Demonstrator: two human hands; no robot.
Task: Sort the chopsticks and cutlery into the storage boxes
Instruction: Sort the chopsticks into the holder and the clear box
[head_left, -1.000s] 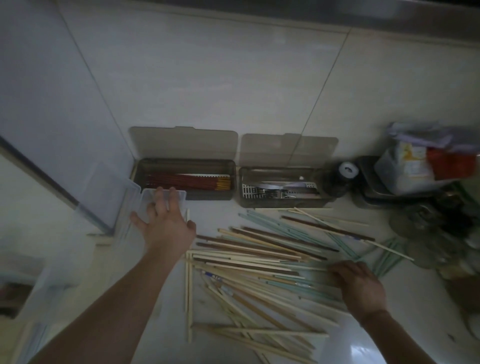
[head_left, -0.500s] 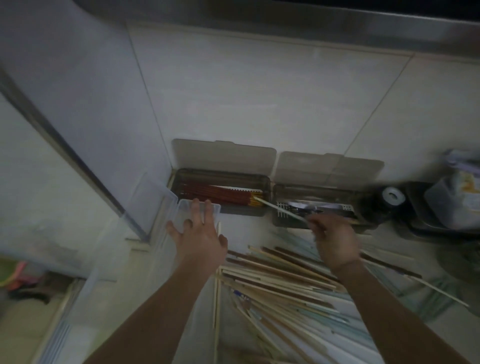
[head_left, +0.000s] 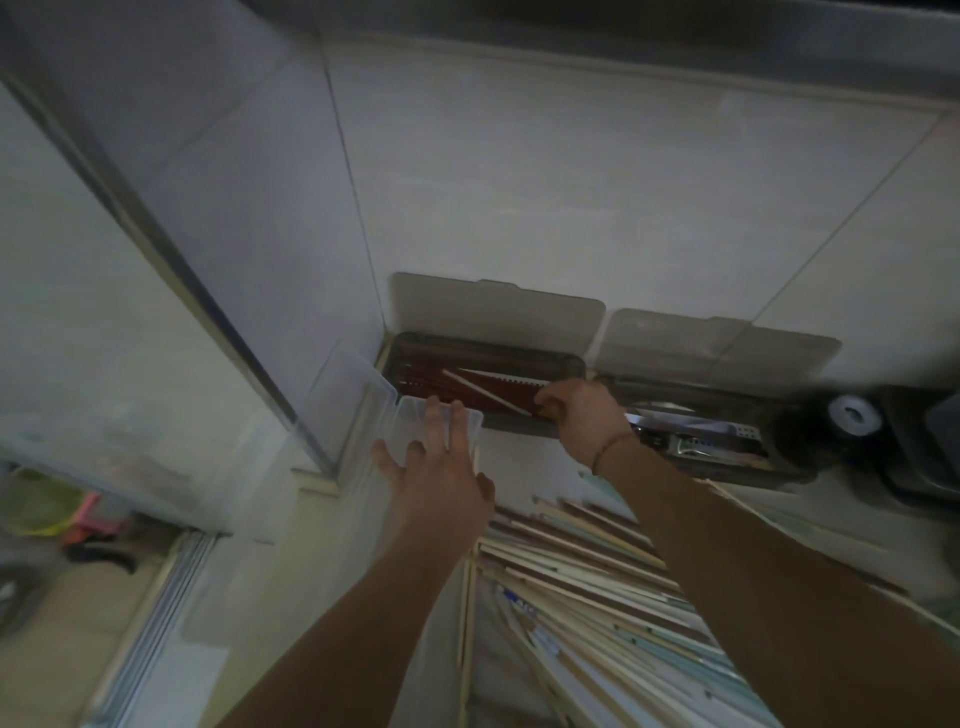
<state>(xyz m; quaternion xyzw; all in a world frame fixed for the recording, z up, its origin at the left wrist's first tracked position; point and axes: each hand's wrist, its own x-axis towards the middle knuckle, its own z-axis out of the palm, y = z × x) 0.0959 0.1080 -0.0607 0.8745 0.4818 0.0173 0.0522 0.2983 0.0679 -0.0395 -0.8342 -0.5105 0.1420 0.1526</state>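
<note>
A heap of loose chopsticks (head_left: 587, 597), pale, brown and light green, covers the counter below my arms. Against the wall stand two smoky storage boxes with raised lids. The left box (head_left: 566, 362) holds red chopsticks (head_left: 431, 385). The right box (head_left: 727, 397) holds metal cutlery (head_left: 701, 434). My right hand (head_left: 582, 413) pinches a pale chopstick (head_left: 480, 389) whose far end lies over the red chopsticks inside the left box. My left hand (head_left: 441, 478) rests flat, fingers spread, on a clear plastic box (head_left: 363, 410) to the left.
A tiled wall rises right behind the boxes. A dark jar with a white cap (head_left: 852, 415) and a dark tray (head_left: 930, 452) stand at the right. A window frame (head_left: 171, 270) slants along the left, with a sliding track (head_left: 156, 623) below it.
My right hand has carried the pale chopstick leftward from above the cutlery box to the box of red chopsticks. The left hand stays on the clear box. The view has shifted left.
</note>
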